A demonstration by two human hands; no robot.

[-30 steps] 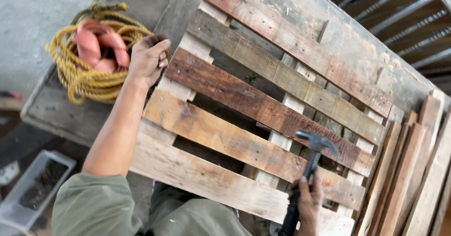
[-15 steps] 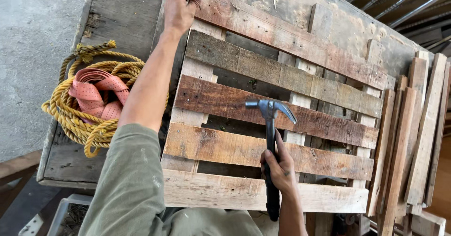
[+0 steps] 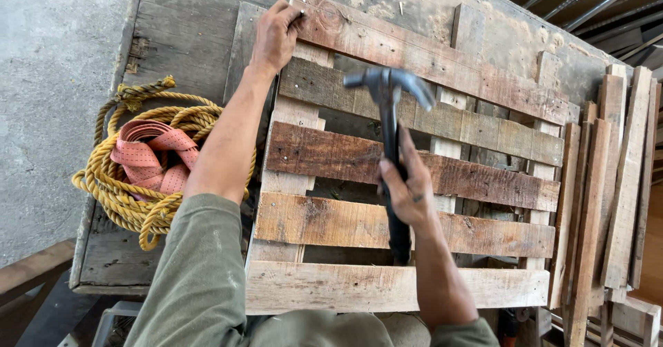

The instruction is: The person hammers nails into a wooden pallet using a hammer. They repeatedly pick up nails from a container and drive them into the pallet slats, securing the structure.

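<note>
A weathered wooden pallet (image 3: 359, 160) lies flat on a worn wooden table (image 3: 179, 50). My left hand (image 3: 275, 33) grips the left end of the pallet's top slat (image 3: 428, 57), fingers curled over its corner. My right hand (image 3: 407, 188) holds a claw hammer (image 3: 388, 112) by its dark handle, raised above the middle slats with the steel head pointing toward the top of the pallet. Both arms wear olive-green sleeves.
A coil of yellow rope (image 3: 121, 188) with a pink webbing strap (image 3: 148, 157) inside it sits on the table's left side. Loose wooden planks (image 3: 621, 181) lean in a stack at the right. A grey concrete floor (image 3: 48, 98) lies beyond the table's left edge.
My left hand has moved from the pallet's left edge up to the top slat's corner. My right hand has brought the hammer from the lower right up over the pallet's middle.
</note>
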